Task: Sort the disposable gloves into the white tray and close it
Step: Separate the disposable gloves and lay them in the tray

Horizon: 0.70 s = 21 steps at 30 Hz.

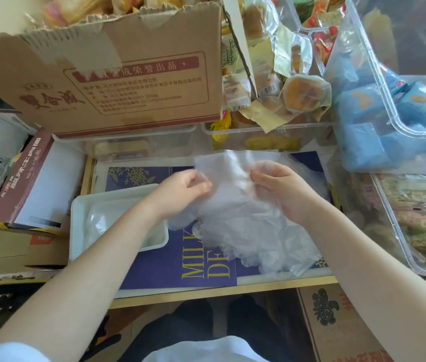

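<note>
We had both hands up over the middle of the counter (222, 290), working at a loose heap of clear gloves (253, 231) that lay on the purple mat (170, 267), and by our reckoning we were only partway through the sorting. Our left hand (183, 190) had its fingers (202, 186) curled in a pinch on the thin film at the top of the heap, and our right hand (277, 189) gripped the same bunch from the other side, its fingers folded round the plastic, so that a sheet of it stood up between the two hands. The white tray (76, 226) sat just left of the heap, partly under our left forearm, and it already held some crumpled clear film that we took to be gloves put in, though we could not count them through the glare. Most of the gloves were plainly outside the tray, spread to the right of it and down toward the near edge of the counter. We saw no lid on the tray and could not tell which thing nearby would serve as one, so the closing was not yet done; what remained, as we judged it, was to separate the held gloves, move the heap across, and shut the tray
</note>
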Tool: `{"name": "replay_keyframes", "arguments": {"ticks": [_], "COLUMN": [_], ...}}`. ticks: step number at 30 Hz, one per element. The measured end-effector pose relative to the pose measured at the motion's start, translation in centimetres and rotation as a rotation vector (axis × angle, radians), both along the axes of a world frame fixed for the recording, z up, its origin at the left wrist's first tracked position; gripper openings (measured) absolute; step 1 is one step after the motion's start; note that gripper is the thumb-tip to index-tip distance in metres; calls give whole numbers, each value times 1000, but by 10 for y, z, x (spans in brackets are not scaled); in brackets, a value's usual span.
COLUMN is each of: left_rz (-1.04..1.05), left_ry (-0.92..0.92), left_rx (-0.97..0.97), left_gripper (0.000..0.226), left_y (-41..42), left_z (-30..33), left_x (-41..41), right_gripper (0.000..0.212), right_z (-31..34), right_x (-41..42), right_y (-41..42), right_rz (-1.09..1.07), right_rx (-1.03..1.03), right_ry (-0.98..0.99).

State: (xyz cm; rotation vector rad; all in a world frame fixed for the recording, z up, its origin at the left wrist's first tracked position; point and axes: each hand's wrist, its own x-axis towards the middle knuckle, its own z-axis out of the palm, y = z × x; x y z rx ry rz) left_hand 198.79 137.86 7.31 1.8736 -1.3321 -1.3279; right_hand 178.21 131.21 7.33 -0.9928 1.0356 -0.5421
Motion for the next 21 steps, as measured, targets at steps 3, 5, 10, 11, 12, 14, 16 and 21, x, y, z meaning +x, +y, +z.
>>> {"name": "replay_keyframes", "arguments": {"ticks": [3,5,10,11,12,14,16,21], "left_rz": [164,213,401,441,466,439,404,457], "left_ry": [5,49,112,124,110,-44,-184,-263], "left_rx": [-98,-121,-113,-101,-87,-68,-45,-25], "left_gripper": [19,20,22,24,25,27,28,11], "left_y": [-6,-8,-15,-16,-17,-17,-15,-9], "left_z": [-11,-18,-34,-36,-40,-48,-57,-68], "left_x": [-9,-9,0,3,6,12,15,13], "right_gripper": [9,21,16,13,9,9,14,24], "right_z": [-7,-11,-26,-30,-35,-42,-49,-70], "right_x": [1,-8,-33,-37,-40,-44,-46,-50], "right_y": [5,6,19,21,23,25,27,31], "right_rz": [-5,82,325,333,339,364,387,399], "right_rx": [43,84,151,149,161,218,243,253], "right_ry": [39,124,287,297,272,133,99,288]}}
